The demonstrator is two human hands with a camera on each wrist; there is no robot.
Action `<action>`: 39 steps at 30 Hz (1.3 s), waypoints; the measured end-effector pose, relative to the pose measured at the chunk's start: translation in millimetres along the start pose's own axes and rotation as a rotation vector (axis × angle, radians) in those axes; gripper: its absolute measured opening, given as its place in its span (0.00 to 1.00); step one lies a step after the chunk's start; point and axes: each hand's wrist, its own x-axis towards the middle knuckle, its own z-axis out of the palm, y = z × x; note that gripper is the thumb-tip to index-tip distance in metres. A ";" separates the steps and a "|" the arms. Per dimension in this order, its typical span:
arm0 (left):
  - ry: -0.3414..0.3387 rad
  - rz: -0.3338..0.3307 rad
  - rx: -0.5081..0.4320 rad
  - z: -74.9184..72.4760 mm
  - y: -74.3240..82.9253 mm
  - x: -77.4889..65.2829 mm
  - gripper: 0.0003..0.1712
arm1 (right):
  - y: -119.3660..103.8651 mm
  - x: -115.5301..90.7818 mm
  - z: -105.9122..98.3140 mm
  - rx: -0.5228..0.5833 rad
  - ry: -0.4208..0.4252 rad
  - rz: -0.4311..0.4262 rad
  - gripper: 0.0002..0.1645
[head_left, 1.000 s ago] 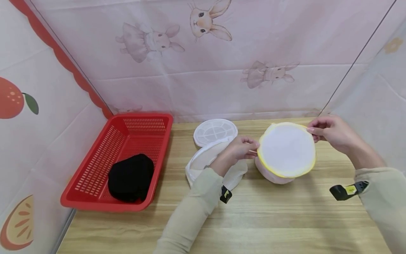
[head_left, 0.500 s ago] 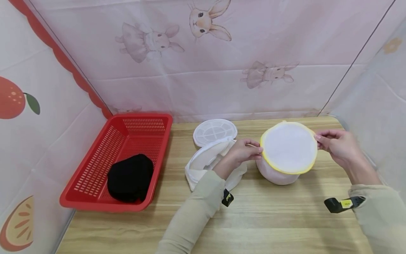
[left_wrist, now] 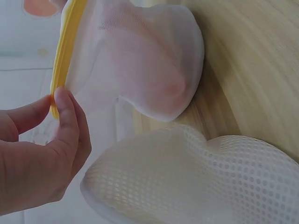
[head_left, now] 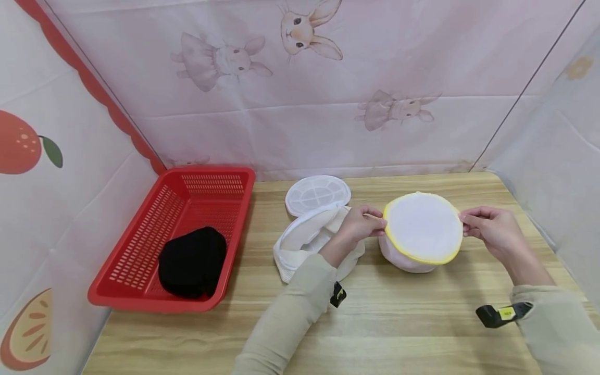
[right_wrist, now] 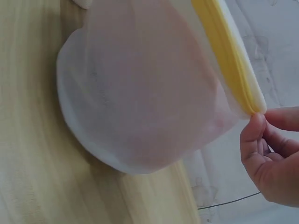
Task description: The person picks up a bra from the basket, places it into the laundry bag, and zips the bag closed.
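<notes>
A round white mesh laundry bag [head_left: 422, 226] with a yellow zipper rim stands on the table at the right. My left hand [head_left: 361, 224] pinches its rim on the left side between thumb and fingers. On the opposite side, my right hand [head_left: 492, 229] pinches the rim too. Through the sheer wall of the laundry bag [right_wrist: 140, 93], something pinkish shows inside. The zipper rim [left_wrist: 67, 51] is held up above the bag's base in the left wrist view. Beside my left forearm lies a second, cream mesh bag [head_left: 300, 239], its mouth gaping, partly hidden by the arm.
A red plastic basket [head_left: 244, 229] stands at the left with a black cloth item [head_left: 192, 263] in it. Behind the cream bag lies a flat white round mesh piece [head_left: 319, 194]. Printed fabric walls [head_left: 304, 135] enclose the wooden table [head_left: 398, 323] at the back and sides.
My right hand has come down and nearer along the rim, and the laundry bag's top has tilted and lowered with it. The left hand has shifted only slightly, still pinching the rim.
</notes>
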 end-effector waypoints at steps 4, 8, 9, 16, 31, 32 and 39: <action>0.028 -0.011 0.078 2.5 -4.4 -0.4 0.12 | -10.9 -14.1 16.9 -0.054 0.031 0.040 0.06; 0.066 -0.011 0.174 5.8 -6.7 -1.9 0.12 | -25.8 -26.6 32.5 -0.046 0.045 0.091 0.11; 0.076 -0.009 0.207 6.7 -7.1 -2.2 0.12 | -28.0 -28.2 34.6 -0.062 0.044 0.102 0.12; 0.148 0.007 0.378 10.9 -11.4 -3.3 0.10 | -31.3 -31.2 37.1 -0.132 0.040 0.172 0.15; 0.153 0.028 0.487 12.3 -7.2 -9.9 0.10 | -36.5 -32.4 36.7 -0.106 0.023 0.174 0.12; 0.149 0.028 0.494 12.2 -6.6 -10.5 0.10 | -36.7 -32.5 36.4 -0.106 0.021 0.176 0.12; 0.149 0.025 0.515 11.4 -6.8 -11.7 0.10 | -37.8 -34.5 32.1 -0.151 -0.020 0.171 0.09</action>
